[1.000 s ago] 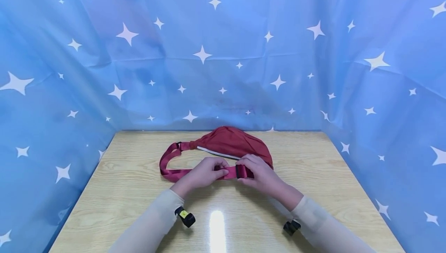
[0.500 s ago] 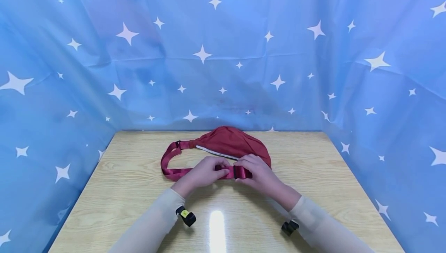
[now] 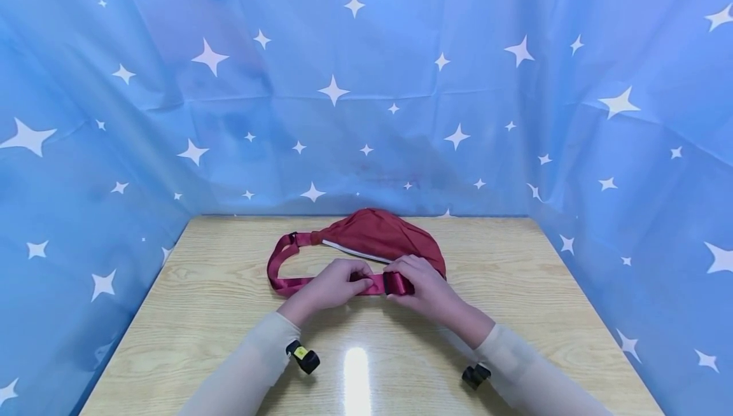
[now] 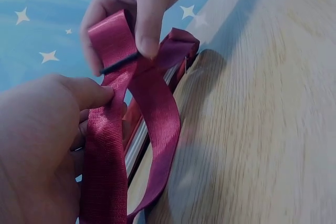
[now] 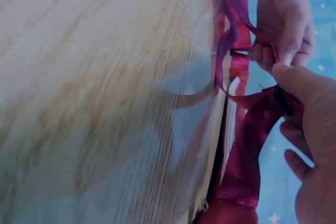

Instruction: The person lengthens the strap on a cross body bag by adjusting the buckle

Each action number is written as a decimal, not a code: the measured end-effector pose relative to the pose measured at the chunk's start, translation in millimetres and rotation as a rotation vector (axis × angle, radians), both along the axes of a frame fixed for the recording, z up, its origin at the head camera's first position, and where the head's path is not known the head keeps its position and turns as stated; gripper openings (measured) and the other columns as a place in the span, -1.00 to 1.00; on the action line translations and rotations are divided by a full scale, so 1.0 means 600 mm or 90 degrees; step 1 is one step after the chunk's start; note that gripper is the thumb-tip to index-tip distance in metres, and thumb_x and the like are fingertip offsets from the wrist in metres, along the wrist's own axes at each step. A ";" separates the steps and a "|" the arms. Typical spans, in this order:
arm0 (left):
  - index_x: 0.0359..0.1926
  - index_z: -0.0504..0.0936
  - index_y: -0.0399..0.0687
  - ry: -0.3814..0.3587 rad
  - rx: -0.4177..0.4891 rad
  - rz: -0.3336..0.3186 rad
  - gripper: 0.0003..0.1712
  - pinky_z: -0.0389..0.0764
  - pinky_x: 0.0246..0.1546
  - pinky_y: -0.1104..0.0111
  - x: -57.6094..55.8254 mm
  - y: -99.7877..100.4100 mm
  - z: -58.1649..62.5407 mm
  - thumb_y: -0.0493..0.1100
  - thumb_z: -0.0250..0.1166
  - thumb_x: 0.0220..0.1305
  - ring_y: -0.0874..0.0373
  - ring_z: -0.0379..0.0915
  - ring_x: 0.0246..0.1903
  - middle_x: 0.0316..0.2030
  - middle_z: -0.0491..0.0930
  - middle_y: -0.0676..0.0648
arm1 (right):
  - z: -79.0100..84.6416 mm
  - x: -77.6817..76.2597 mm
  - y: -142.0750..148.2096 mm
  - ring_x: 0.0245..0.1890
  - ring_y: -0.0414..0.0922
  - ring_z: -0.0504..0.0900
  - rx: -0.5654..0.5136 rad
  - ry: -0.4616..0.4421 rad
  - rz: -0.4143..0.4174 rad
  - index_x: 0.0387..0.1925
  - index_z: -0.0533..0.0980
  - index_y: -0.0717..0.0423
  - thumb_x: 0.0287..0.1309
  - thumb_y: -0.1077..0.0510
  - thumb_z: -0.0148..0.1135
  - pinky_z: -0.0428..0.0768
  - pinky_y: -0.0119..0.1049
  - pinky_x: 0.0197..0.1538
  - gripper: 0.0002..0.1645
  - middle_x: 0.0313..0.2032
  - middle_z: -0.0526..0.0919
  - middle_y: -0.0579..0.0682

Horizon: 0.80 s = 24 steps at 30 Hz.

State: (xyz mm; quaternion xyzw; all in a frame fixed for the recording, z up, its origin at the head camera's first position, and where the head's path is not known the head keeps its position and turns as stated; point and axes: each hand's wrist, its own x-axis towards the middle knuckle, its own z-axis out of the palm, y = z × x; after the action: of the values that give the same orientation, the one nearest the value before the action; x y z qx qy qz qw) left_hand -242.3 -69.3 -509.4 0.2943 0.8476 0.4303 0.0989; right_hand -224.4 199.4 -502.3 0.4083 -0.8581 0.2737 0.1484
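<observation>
A dark red waist bag (image 3: 380, 235) lies at the back of the table, its pale zipper line facing forward. Its crimson strap (image 3: 279, 262) loops out to the left and comes back in front of the bag. My left hand (image 3: 336, 284) pinches the strap between thumb and fingers. Just right of it, my right hand (image 3: 426, 285) grips a folded part of the strap at a black slider buckle (image 4: 119, 63). In the left wrist view, the webbing passes through this buckle and a second length of strap hangs behind. The right fingertips are partly hidden by the strap.
The wood-grain table (image 3: 229, 339) ends at a blue star-printed curtain (image 3: 366, 117) at the back and sides. A second black strap adjuster (image 3: 294, 238) sits near the bag's left end. Black wrist devices (image 3: 304, 357) are worn on both forearms.
The right hand and buckle have shifted slightly left, then stayed nearly still. The strap loop's left end has drawn a little to the right. Both hands keep their hold.
</observation>
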 end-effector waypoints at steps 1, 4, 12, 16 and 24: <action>-0.15 0.76 0.16 0.003 0.002 -0.003 -0.88 0.59 -0.19 0.31 0.000 0.003 0.000 -0.14 0.34 0.64 0.30 0.51 -0.34 -0.37 0.62 0.19 | -0.001 0.000 -0.001 0.08 -0.07 0.65 -0.002 0.002 0.002 0.14 0.68 0.08 0.02 0.18 0.82 0.63 0.06 0.15 -0.35 0.05 0.74 -0.08; -0.15 0.76 0.16 0.010 0.011 -0.012 -0.88 0.59 -0.17 0.32 -0.001 0.013 0.002 -0.14 0.35 0.63 0.31 0.51 -0.33 -0.36 0.63 0.21 | -0.006 -0.002 -0.003 0.09 -0.07 0.66 -0.007 0.008 0.008 0.13 0.68 0.05 -0.02 0.19 0.83 0.64 0.04 0.17 -0.33 0.05 0.74 -0.09; -0.17 0.75 0.15 0.014 0.027 -0.015 -0.86 0.56 -0.21 0.33 0.001 0.025 0.004 -0.17 0.34 0.63 0.31 0.50 -0.35 -0.37 0.61 0.21 | -0.011 -0.003 -0.006 0.12 -0.10 0.65 -0.015 -0.011 0.003 0.11 0.67 -0.01 0.00 0.17 0.83 0.61 0.01 0.25 -0.35 0.05 0.74 -0.16; -0.17 0.76 0.15 0.005 0.038 -0.014 -0.86 0.56 -0.20 0.34 0.002 0.024 0.003 -0.15 0.34 0.64 0.30 0.50 -0.34 -0.38 0.62 0.20 | -0.012 -0.003 -0.005 0.12 -0.10 0.65 -0.017 -0.012 0.008 0.12 0.67 -0.01 -0.01 0.18 0.84 0.61 0.02 0.25 -0.34 0.05 0.73 -0.15; -0.18 0.73 0.13 -0.032 0.042 0.015 -0.85 0.52 -0.29 0.36 0.006 0.027 0.002 -0.18 0.31 0.62 0.29 0.45 -0.42 -0.43 0.55 0.15 | -0.015 -0.003 -0.009 0.10 -0.09 0.64 -0.029 -0.020 0.015 0.12 0.66 0.02 -0.04 0.21 0.84 0.64 0.01 0.22 -0.32 0.04 0.73 -0.13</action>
State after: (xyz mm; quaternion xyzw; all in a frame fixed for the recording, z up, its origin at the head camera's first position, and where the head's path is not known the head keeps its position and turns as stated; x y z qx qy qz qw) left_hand -239.0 -52.9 -508.0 0.2768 0.8336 0.4663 0.1055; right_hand -226.1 194.1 -511.1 0.4103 -0.8493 0.3009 0.1408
